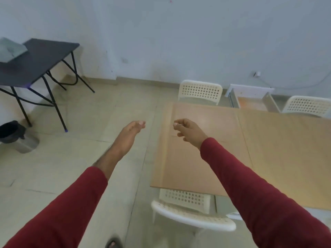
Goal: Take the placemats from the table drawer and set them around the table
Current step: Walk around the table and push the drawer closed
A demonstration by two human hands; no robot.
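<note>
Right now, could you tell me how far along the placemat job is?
Done: the drawer on the table's far side stands open, and one placemat seems to lie at the near end. In hand: nothing; the left hand and right hand hover empty. Left: the other places, by the chairs.

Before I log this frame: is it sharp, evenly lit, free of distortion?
Head view: soft overall, motion blur smearing the translucent tan placemat on the light wooden table; wide-angle lens bows the grey wall and floor edges; lighting flat and dim, faint glare on the placemat, no hard shadows.
</note>
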